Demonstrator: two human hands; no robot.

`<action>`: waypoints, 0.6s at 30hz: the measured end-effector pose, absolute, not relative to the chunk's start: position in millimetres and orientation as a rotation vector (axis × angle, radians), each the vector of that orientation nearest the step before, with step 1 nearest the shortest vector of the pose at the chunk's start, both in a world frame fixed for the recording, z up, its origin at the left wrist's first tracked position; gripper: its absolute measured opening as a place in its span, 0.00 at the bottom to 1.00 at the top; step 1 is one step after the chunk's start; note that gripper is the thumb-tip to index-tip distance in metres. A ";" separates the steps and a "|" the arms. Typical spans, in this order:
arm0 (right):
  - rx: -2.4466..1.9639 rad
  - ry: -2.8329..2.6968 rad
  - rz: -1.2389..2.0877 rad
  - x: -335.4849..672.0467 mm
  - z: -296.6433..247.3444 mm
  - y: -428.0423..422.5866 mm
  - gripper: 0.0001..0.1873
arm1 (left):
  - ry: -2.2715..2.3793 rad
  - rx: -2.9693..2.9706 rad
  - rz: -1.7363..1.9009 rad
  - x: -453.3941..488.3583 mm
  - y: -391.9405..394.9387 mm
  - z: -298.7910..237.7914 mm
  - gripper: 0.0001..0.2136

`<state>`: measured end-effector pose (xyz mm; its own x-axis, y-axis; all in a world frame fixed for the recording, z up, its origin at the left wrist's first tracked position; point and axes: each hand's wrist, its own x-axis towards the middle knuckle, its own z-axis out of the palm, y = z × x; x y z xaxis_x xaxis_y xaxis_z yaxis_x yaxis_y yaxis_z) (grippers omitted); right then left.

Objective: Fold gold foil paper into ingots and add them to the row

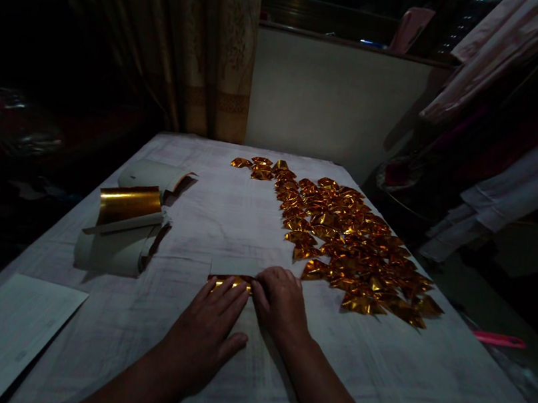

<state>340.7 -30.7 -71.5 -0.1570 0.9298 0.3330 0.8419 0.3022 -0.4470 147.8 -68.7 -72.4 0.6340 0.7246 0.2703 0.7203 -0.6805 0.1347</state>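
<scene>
A sheet of gold foil paper (231, 281), partly folded or rolled over, lies on the cloth-covered table in front of me. A pale strip of it shows at its far edge. My left hand (210, 327) lies across its near side, fingers stretched out over the foil and thumb apart. At the right end of the sheet my right hand (284, 305) is closed, its curled fingers and thumb on the paper's end; the exact grip is partly hidden. Beyond my right hand spreads a heap of folded gold foil pieces (341, 222).
Curled stacks of foil paper (113, 245) lie at the left, one showing its gold face (130, 204). A flat white board or sheet (2, 330) is at the near left. The table's cloth (226, 215) reaches the wall. Clothes (531, 167) hang right; a pink object (498, 339) lies beyond the edge.
</scene>
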 end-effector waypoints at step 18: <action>-1.370 -2.302 0.142 342.8 -69.8 -54.4 0.21 | 1.223 2.811 0.430 148.4 -67.0 -68.2 0.26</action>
<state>342.8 -54.4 -69.8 -0.4021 0.8545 0.3288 0.8076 0.5002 -0.3124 148.4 -67.0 -68.2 0.6494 0.7236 0.2340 0.7107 -0.6869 0.1519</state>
